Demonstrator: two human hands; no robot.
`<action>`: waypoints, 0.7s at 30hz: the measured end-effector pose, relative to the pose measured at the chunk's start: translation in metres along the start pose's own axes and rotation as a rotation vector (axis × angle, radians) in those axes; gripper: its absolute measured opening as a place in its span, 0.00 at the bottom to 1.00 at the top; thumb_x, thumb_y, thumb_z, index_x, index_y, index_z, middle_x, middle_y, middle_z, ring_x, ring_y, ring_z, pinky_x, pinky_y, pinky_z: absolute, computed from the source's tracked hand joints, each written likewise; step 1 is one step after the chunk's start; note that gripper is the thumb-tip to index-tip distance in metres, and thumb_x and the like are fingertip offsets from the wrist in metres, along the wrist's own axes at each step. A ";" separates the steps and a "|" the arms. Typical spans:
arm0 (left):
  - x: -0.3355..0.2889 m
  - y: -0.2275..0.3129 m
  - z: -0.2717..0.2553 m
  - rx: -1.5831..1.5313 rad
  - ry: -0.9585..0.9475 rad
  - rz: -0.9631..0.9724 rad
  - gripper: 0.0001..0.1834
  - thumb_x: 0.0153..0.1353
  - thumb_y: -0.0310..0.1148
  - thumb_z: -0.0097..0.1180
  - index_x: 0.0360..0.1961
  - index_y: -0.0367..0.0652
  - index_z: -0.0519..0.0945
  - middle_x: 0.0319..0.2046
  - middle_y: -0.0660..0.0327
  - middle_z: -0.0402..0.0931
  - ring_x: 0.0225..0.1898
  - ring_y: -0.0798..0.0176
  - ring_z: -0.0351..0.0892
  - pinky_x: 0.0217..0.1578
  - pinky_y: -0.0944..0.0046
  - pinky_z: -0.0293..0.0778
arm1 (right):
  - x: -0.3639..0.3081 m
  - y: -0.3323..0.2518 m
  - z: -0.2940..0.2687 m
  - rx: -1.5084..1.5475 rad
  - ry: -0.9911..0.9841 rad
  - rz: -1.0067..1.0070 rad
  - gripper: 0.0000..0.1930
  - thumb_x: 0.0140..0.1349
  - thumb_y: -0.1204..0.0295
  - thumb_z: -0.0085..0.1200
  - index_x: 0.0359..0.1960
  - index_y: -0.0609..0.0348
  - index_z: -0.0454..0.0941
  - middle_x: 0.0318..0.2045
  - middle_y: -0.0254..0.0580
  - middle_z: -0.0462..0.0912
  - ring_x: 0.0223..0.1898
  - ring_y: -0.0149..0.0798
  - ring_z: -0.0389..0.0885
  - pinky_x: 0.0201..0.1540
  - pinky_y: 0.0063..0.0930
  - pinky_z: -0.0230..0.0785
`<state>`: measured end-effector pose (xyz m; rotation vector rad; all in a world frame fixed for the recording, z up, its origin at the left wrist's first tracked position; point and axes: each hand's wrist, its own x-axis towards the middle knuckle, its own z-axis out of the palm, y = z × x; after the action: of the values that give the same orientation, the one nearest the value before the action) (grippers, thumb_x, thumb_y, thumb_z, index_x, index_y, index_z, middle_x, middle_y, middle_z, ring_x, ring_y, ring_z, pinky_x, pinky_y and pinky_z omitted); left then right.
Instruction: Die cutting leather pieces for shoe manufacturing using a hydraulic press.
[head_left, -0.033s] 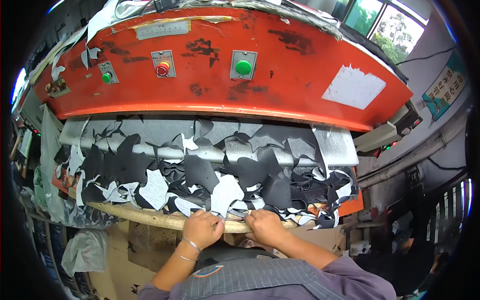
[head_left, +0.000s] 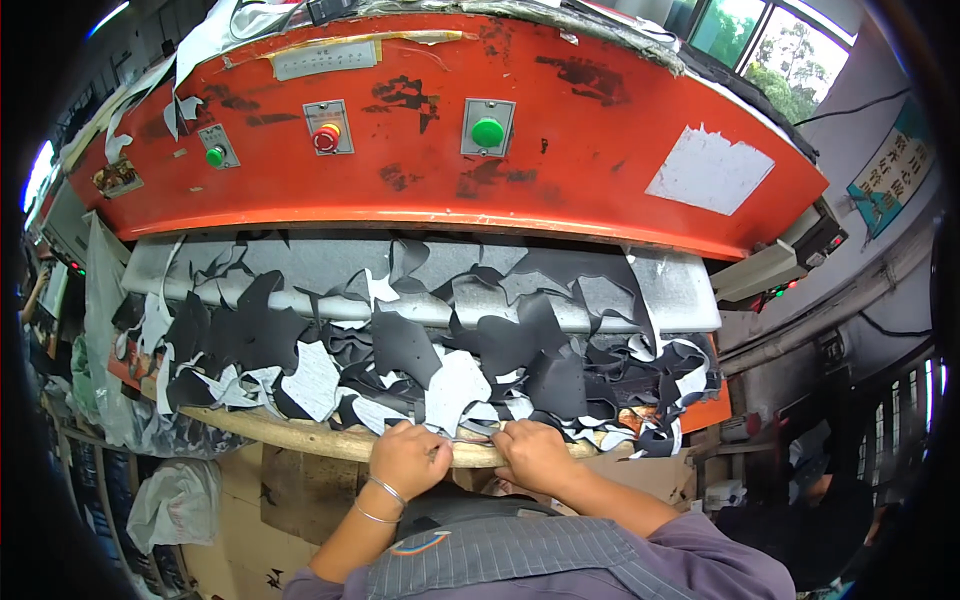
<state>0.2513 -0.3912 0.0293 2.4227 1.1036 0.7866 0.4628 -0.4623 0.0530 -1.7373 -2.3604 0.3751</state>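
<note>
My left hand point(head_left: 408, 458), a bracelet on its wrist, is closed over the tan wooden rail point(head_left: 330, 443) along the bench's front edge. A little to the right, my right hand point(head_left: 537, 456) is curled over the same rail. Its fingertips are partly hidden. Just beyond both hands lies a heap of cut sheet scraps, dark grey on one face and whitish on the other. A white-faced scrap point(head_left: 457, 390) reaches down between the hands, and a dark scrap point(head_left: 556, 385) lies beyond the right one.
Behind the heap, a pale metal slab point(head_left: 690, 295) carries more dark offcuts. Above it spans the machine's red front panel point(head_left: 600, 150), with a green button point(head_left: 487, 132), a red knob point(head_left: 326, 138) and a smaller green button point(head_left: 215, 156). A whitish sack point(head_left: 175, 505) lies at lower left.
</note>
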 end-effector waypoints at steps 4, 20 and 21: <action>0.000 0.004 -0.005 -0.028 -0.036 0.005 0.06 0.46 0.38 0.64 0.20 0.49 0.85 0.19 0.63 0.78 0.24 0.56 0.76 0.28 0.60 0.73 | 0.010 0.016 -0.021 0.020 -0.241 -0.141 0.19 0.46 0.61 0.64 0.37 0.61 0.79 0.33 0.47 0.81 0.35 0.49 0.82 0.37 0.40 0.75; 0.107 0.054 -0.001 -0.515 -0.259 -0.028 0.11 0.60 0.38 0.59 0.37 0.42 0.84 0.31 0.56 0.83 0.32 0.55 0.82 0.35 0.61 0.77 | 0.279 0.155 -0.100 -0.283 0.003 0.258 0.34 0.48 0.47 0.61 0.57 0.45 0.71 0.65 0.48 0.60 0.70 0.50 0.49 0.58 0.71 0.53; 0.116 0.057 -0.002 -0.506 -0.325 -0.034 0.12 0.60 0.38 0.59 0.38 0.42 0.84 0.32 0.56 0.83 0.34 0.55 0.82 0.36 0.61 0.77 | 0.280 0.159 -0.096 -0.263 0.008 0.264 0.34 0.48 0.48 0.61 0.57 0.45 0.71 0.65 0.48 0.60 0.70 0.50 0.49 0.58 0.71 0.54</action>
<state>0.3448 -0.3376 0.1001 2.0039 0.7135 0.5510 0.5529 -0.1413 0.0954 -2.1730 -2.2621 0.0953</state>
